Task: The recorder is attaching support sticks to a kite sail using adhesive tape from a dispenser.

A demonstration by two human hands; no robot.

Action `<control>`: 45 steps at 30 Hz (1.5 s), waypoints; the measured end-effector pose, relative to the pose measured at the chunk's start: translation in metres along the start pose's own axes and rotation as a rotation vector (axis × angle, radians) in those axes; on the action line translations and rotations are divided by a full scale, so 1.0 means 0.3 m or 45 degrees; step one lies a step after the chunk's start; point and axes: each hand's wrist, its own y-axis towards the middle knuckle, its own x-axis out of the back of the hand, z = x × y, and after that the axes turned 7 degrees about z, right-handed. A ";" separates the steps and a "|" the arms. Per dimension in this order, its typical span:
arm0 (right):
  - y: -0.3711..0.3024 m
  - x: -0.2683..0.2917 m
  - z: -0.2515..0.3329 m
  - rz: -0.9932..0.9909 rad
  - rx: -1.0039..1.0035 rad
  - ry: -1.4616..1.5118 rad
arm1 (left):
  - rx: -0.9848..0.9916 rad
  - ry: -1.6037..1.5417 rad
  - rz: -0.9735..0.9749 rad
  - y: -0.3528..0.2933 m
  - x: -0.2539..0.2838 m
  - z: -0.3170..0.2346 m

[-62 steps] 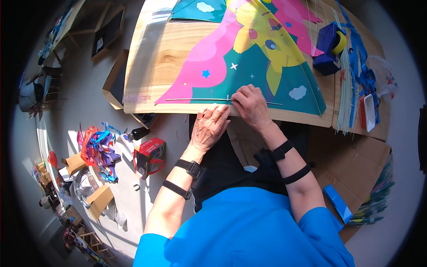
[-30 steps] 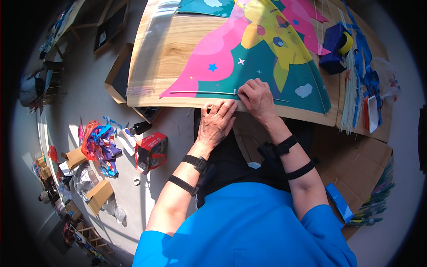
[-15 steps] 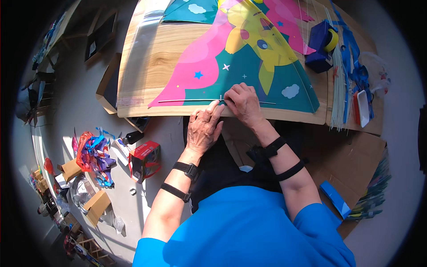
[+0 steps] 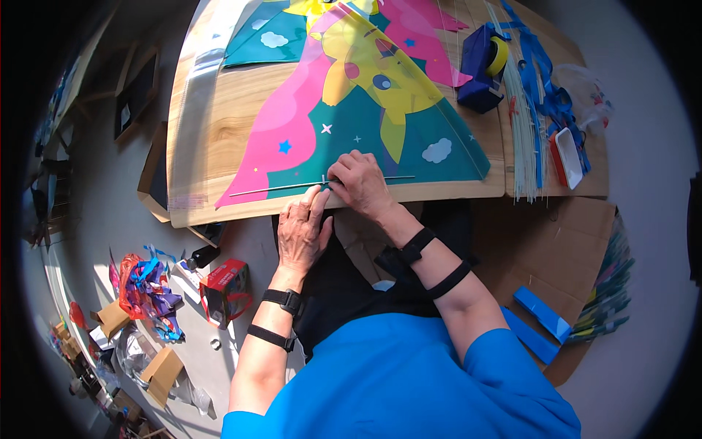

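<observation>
A kite (image 4: 292, 132) with a pink, teal and yellow cartoon print lies on the wooden table, its lower edge towards me. Along that edge runs a thin pale rod (image 4: 274, 189), with a small upright clear piece (image 4: 324, 178) near its middle. My right hand (image 4: 360, 183) bends over the rod beside this piece, thumb and fingers closed on it; the fingertips are partly hidden. At the table's edge, my left hand (image 4: 300, 233) lies with fingers stretched out, their tips just below the small piece.
On the table's right stand a dark blue tape dispenser (image 4: 477, 73) with yellow tape, a bundle of thin rods (image 4: 523, 132), blue ribbon (image 4: 559, 102) and a white tray (image 4: 569, 157). Open cardboard (image 4: 545, 245) lies at my right. Left on the floor are a red box (image 4: 225, 285) and colourful scraps (image 4: 150, 282).
The whole view has shifted, so the table and kite sit further left and slightly tilted. Both hands stay at the same spot on the rod, with little change of grip.
</observation>
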 end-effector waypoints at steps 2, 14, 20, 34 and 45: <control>-0.003 0.006 -0.006 -0.010 0.016 -0.010 | 0.001 -0.001 0.005 -0.001 -0.001 0.000; 0.010 0.000 0.001 0.021 0.049 -0.031 | 0.004 0.032 0.029 -0.016 -0.006 0.014; 0.008 0.001 -0.002 0.013 0.036 -0.038 | 0.014 0.058 0.053 -0.012 -0.011 0.011; 0.013 0.007 0.004 0.042 0.013 -0.061 | 0.019 0.030 0.077 -0.016 -0.006 0.006; 0.013 0.014 0.004 0.051 0.033 -0.052 | 0.029 0.028 0.087 -0.020 -0.009 0.009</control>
